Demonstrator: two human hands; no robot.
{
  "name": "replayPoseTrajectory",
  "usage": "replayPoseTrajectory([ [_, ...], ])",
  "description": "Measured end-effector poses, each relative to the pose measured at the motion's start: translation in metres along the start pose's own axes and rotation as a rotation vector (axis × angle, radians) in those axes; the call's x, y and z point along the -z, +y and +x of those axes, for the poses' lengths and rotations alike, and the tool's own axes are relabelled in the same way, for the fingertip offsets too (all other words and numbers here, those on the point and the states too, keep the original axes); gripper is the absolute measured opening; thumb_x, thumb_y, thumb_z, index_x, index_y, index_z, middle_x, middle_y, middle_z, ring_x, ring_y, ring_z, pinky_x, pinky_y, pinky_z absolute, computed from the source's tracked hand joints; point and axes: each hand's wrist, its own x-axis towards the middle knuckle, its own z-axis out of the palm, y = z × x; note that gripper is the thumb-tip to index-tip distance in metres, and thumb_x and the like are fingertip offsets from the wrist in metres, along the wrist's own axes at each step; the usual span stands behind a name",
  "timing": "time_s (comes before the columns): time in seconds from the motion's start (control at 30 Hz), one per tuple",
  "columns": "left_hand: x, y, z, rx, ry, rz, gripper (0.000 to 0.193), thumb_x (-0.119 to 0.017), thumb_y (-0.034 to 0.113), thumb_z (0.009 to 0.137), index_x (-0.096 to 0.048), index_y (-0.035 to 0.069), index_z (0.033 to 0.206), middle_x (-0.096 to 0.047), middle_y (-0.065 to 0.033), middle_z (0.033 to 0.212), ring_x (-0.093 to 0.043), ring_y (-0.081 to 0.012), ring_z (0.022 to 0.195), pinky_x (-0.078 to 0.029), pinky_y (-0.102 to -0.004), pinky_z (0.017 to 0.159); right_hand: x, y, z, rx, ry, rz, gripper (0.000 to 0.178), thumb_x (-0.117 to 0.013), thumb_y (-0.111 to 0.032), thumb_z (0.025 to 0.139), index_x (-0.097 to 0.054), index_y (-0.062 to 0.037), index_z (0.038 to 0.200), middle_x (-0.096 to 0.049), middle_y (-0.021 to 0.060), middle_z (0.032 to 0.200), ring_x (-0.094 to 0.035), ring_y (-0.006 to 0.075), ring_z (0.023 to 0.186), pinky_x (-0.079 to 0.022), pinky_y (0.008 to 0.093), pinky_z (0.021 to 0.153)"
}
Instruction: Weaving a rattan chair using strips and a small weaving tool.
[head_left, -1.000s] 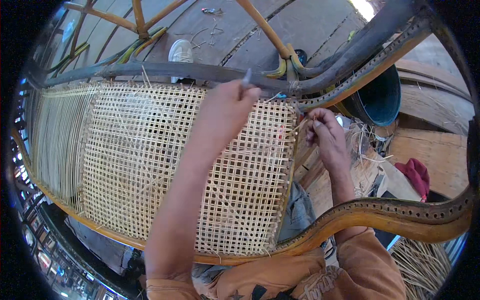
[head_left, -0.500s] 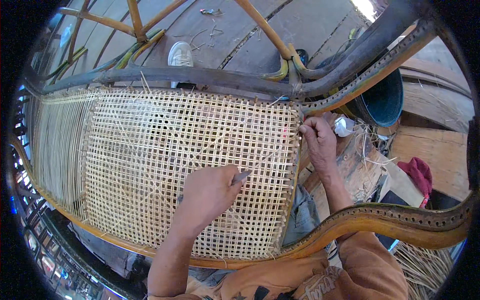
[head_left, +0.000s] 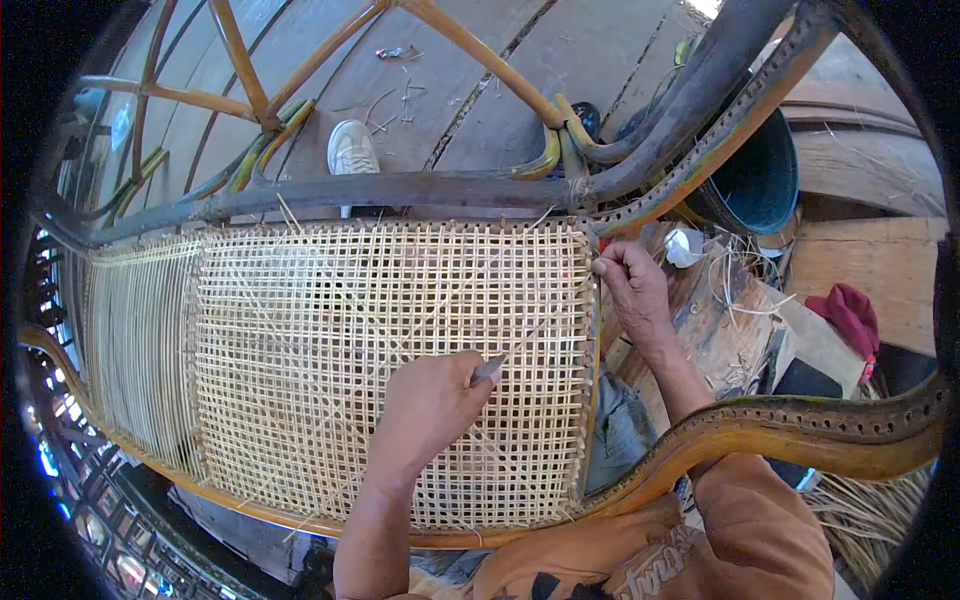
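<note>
Before us a curved wooden frame (head_left: 760,437) spans the scene, a woven cane panel (head_left: 300,360) filling its middle. A dark bucket (head_left: 765,175) is at far right. Our left hand (head_left: 430,407) is closed over the panel's right half; our right hand (head_left: 638,295) pinches at its far right edge, on what we cannot tell. The former grips a pointed tool (head_left: 487,371).
</note>
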Motion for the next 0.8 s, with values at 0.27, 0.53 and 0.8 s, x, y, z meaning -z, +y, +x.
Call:
replayPoseTrajectory([
  [0.27, 0.001, 0.004, 0.001, -0.029, 0.012, 0.061, 0.037, -0.049, 0.038, 0.086, -0.059, 0.005, 0.071, -0.057, -0.0154, 0.059, -0.058, -0.0346, 0.058, -0.046, -0.0445, 0.057, 0.000, -0.001, 0.000, -0.043, -0.018, 0.044, 0.012, -0.062, -0.013, 0.082, -0.055, -0.0028, 0.080, -0.051, 0.0044, 0.070, -0.048, 0.0121, 0.061, -0.041, 0.0256, 0.056],
  [0.53, 0.026, 0.019, 0.009, -0.027, 0.407, -0.079, 0.031, -0.052, 0.031, 0.086, -0.063, 0.003, 0.089, -0.063, -0.0153, 0.079, -0.060, -0.0325, 0.075, -0.047, -0.0400, 0.067, 0.013, -0.020, -0.003, 0.004, -0.041, 0.096, 0.010, -0.063, -0.010, 0.081, -0.057, -0.0026, 0.083, -0.051, 0.0044, 0.069, -0.050, 0.0130, 0.062, -0.042, 0.0260, 0.057],
  [0.8, -0.010, 0.068, 0.080, -0.157, -0.059, -0.768, 0.031, -0.052, 0.023, 0.089, -0.058, 0.000, 0.108, -0.059, -0.0021, 0.075, -0.049, -0.0080, 0.054, -0.041, -0.0216, 0.049, 0.017, -0.032, -0.002, 0.159, -0.074, 0.034, 0.011, -0.063, -0.011, 0.080, -0.061, -0.0013, 0.083, -0.056, 0.0066, 0.075, -0.056, 0.0161, 0.070, -0.044, 0.0280, 0.062],
])
